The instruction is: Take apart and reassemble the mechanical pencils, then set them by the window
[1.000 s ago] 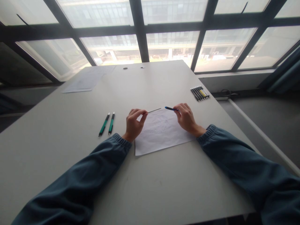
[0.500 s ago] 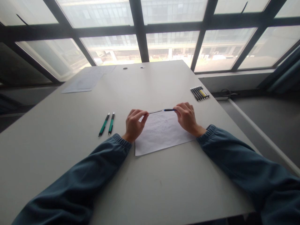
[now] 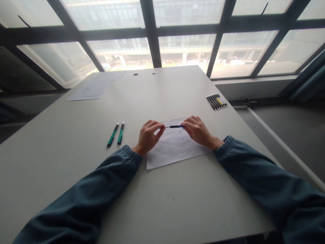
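Both of my hands hold a thin blue pen level above a white sheet of paper with faint scribbles. My left hand pinches one end of what shows, with its fingers closed. My right hand grips the blue barrel from the right, fingers curled around it. Only a short stretch of the pen is visible between the two hands. Both arms wear dark blue sleeves.
Two green pens lie side by side left of my left hand on the grey table. A row of several black pens lies near the table's right edge. More paper sheets lie at the far left corner. Large windows stand behind.
My hands have moved closer together and slightly down towards the paper. The thin dark rod seen earlier between my left hand and the blue barrel is now almost hidden.
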Demonstrator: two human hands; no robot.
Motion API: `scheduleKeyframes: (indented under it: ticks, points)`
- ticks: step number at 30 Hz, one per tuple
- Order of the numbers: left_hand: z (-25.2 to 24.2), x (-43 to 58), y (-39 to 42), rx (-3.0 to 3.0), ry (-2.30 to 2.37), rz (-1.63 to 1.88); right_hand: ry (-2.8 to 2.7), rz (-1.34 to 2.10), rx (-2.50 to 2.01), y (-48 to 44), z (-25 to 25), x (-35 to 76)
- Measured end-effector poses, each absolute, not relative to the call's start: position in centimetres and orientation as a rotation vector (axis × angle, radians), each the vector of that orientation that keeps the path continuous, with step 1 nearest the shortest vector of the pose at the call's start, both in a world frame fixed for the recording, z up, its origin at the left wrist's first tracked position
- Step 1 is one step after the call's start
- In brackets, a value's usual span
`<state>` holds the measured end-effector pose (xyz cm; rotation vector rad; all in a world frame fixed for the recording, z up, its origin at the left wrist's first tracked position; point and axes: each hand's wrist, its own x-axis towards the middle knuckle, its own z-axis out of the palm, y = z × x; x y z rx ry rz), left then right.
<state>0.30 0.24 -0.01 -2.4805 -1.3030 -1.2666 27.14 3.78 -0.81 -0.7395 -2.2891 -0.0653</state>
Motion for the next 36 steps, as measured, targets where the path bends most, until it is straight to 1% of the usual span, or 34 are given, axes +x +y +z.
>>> scheduleKeyframes:
  ticks: [14,31,36]
  points:
    - [0.01,0.57,0.18,-2.610,-1.201,-1.360,-2.332,-0.012,-0.658,3.45,-0.60,27.12]
    - [-0.07,0.64,0.02,-2.668,-1.239,-1.487,-2.329,0.052,-0.636,3.45,-0.59,26.96]
    - [0.05,0.70,-0.03,-2.682,-1.221,-1.475,-2.326,0.060,-0.606,3.36,-0.54,26.96]
